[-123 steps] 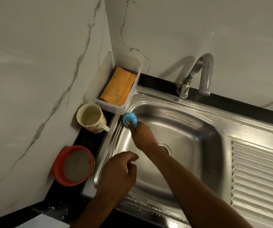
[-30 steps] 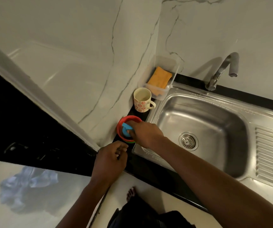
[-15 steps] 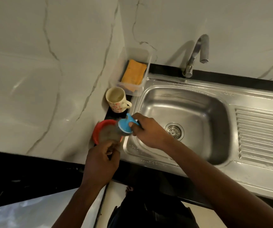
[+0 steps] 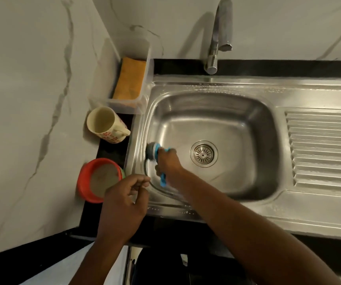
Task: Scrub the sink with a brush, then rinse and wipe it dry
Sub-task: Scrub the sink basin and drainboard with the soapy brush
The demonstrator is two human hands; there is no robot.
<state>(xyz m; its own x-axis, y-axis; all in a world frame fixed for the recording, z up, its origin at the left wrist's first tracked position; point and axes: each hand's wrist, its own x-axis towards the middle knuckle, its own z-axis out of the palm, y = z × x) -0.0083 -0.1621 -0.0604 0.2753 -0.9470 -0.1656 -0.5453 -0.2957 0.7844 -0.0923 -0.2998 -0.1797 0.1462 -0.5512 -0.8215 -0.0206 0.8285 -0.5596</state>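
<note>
The steel sink [image 4: 247, 128] fills the middle of the view, with its drain [image 4: 203, 153] near the centre of the basin. My right hand [image 4: 168, 164] grips a blue-handled brush [image 4: 152, 151] whose dark bristle head presses against the basin's left wall. The handle's blue end sticks out below my fist. My left hand [image 4: 124, 200] hovers over the sink's front left corner with its fingers loosely curled and nothing in them. The tap [image 4: 220, 33] stands behind the basin; no water runs from it.
A red bowl [image 4: 87, 182] of cloudy liquid and a flowered mug [image 4: 106, 125] stand on the black counter left of the sink. Behind them a clear tray [image 4: 143, 87] holds an orange cloth [image 4: 130, 78]. The ribbed drainboard [image 4: 324, 149] lies to the right; marble walls close the left and back.
My right hand carried the brush from the red bowl into the basin and now presses it on the left wall. My left hand stayed near the front left corner.
</note>
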